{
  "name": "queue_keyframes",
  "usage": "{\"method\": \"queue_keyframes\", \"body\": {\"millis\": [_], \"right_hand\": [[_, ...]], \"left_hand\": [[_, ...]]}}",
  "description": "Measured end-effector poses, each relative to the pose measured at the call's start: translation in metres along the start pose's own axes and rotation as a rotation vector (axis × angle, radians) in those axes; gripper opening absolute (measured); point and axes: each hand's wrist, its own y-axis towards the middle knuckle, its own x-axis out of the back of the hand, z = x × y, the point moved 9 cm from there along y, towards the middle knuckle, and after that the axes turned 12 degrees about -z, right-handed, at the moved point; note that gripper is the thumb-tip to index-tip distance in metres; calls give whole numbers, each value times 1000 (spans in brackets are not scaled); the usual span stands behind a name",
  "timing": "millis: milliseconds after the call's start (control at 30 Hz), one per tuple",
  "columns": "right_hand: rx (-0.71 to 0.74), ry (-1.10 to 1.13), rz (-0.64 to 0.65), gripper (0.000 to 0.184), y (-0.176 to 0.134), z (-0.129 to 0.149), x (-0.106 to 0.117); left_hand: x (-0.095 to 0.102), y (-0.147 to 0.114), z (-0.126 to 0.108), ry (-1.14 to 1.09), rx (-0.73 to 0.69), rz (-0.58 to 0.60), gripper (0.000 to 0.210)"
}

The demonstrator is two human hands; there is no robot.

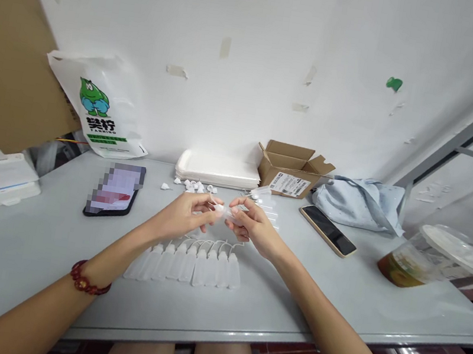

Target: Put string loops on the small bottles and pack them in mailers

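Over the middle of the table, my left hand (195, 212) is closed in a pinch on a small white cap (219, 208). My right hand (253, 226) is closed around a small translucent plastic bottle (230, 214), its neck turned toward the cap; fingers hide much of both. Just below my hands, a row of similar squeeze bottles (199, 267) lies on the table, with thin bent spouts pointing away from me. Loose white caps (192, 185) are scattered beyond my left hand. More clear bottles (268, 206) lie beyond my right hand, partly hidden by it.
Against the wall stand a stack of white foam sheets (219, 171) and an open cardboard box (286, 176). Phones lie left (117, 191) and right (327, 230). A lidded drink cup (425, 261), a light blue cloth bag (358, 202) and a white bag (117, 104) flank the table (268, 314).
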Motion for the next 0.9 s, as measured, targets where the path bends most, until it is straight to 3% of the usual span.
{"method": "queue_keyframes", "body": {"millis": [133,367,567,633,800,900], "right_hand": [[-41,-6,11,28,-1,-3,-2],[-136,83,-107,35,-2,-13,1],[-176,93,-13,40,-2,-16,-4],[-119,67,-20,39,1,-13,-1],[225,-115,-158,36,6,10,13],[270,-138,-193,35,6,13,17]], "left_hand": [[3,2,7,47,12,-46,33],[7,-1,-9,190,-216,-158,26],[4,-1,-10,143,-257,-152,18],[6,0,-8,99,-245,-170,16],[16,4,0,-17,-133,-249,19],[15,5,4,-63,-57,-237,24]]}}
